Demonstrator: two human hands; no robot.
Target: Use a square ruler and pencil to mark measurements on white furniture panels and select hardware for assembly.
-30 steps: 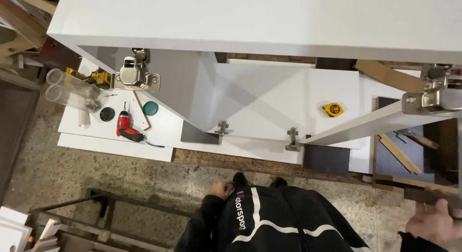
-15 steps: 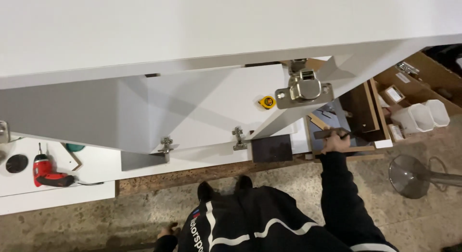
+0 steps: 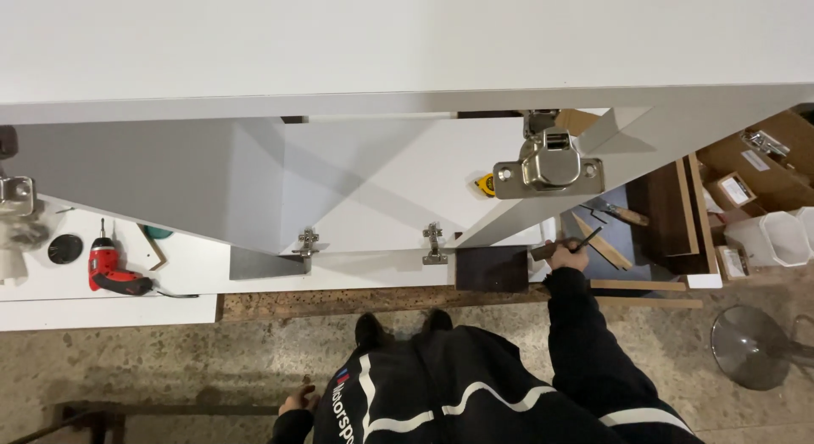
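My right hand [image 3: 566,256] reaches forward to the bench edge. It is closed on a thin black tool [image 3: 589,239] that sticks up and to the right, beside a small dark board [image 3: 492,268]. My left hand [image 3: 298,402] hangs low by my hip, partly hidden by my black jacket. A large white cabinet panel [image 3: 381,45] fills the top of the view. A big metal hinge [image 3: 547,166] is on its open door, and two small hinges [image 3: 308,240] [image 3: 434,243] sit lower down. A yellow tape measure [image 3: 485,184] lies inside.
A red cordless drill [image 3: 106,270] and a black round disc [image 3: 65,249] lie on the white board at left. At right are a wooden-handled tool [image 3: 625,213], cardboard boxes [image 3: 736,189], a white tub [image 3: 776,238] and a round metal stand [image 3: 750,346] on the concrete floor.
The view has swung to the right. My right hand rose from my side to the bench edge and now holds the thin black tool.
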